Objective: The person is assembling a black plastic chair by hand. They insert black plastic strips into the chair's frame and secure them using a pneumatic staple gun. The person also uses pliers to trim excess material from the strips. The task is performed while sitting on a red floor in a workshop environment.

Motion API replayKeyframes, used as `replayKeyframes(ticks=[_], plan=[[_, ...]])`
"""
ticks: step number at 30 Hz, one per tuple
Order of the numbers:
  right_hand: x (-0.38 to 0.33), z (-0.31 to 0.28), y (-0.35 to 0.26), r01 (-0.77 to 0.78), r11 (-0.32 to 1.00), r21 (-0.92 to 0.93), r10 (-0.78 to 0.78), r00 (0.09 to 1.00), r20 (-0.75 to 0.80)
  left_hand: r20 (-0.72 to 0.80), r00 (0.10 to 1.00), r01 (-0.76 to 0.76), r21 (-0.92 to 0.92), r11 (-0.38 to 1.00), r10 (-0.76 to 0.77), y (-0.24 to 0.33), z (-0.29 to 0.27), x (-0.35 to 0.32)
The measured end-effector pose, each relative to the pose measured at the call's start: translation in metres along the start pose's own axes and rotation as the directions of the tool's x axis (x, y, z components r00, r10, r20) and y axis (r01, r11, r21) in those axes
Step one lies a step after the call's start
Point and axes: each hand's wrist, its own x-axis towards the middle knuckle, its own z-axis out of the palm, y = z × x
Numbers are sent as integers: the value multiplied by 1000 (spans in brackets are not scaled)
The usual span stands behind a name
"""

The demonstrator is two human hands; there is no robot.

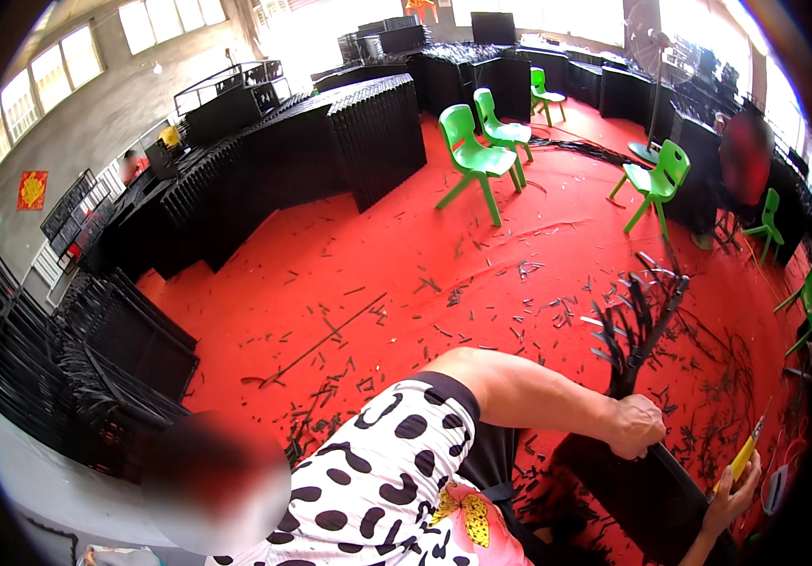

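My left arm reaches across from the left, and my left hand (pixel 637 426) is closed at the top edge of a dark, flat panel (pixel 646 495). A bunch of black strips (pixel 634 325) fans out just beyond that fist, with its lower end running down into it. The fingers hide how strips and panel meet. At the lower right, my right hand (pixel 736 486) is wrapped round a yellow-handled cutter knife (pixel 742 460), its thin blade pointing up and away from the panel. The knife is apart from the strips.
Black offcuts (pixel 331 377) litter the red floor (pixel 387 255). Green chairs (pixel 470 156) stand farther off, with more along the right. Stacked black panels (pixel 378 141) line the back and left. A standing fan (pixel 651 85) and a seated person (pixel 744 170) are at the right.
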Motion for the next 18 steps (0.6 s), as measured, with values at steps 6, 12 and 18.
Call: replayKeyframes(ticks=[6,12,18], plan=[[22,30,-22,100,995,22,-102,993,52,2,999,46,16,999,-46,-12,-24,-33],[28,72,8,-165,974,157,150,983,103,-25,999,26,82,996,-24,-34,-21,-28],[18,-20,133,-215,941,263,234,971,-43,-329,944,12,48,999,5,-54,-11,-17]])
